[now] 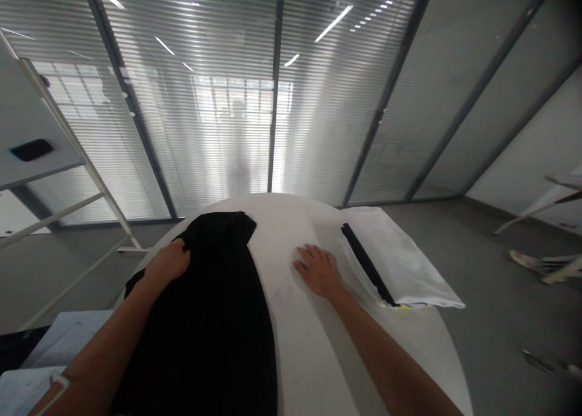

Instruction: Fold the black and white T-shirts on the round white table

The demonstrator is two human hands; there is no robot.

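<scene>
A long black cloth (218, 319) lies over the left part of the round white table (295, 337). Its far end is bunched and partly folded over. My left hand (167, 264) has its fingers curled around the cloth's left edge near that far end. To the right of the cloth, my right hand (318, 270) rests palm down on the bare tabletop, fingers spread, holding nothing. Just beyond it lies a folded white cloth (393, 255) with a black strip (368, 264) along its left side and a bit of yellow under its near edge.
A whiteboard on a white frame (109, 191) stands at the left. Papers (68, 337) lie at the lower left. Glass partitions with blinds (227, 131) rise behind the table. At the far right, a person's shoe (525, 260) shows near white furniture legs.
</scene>
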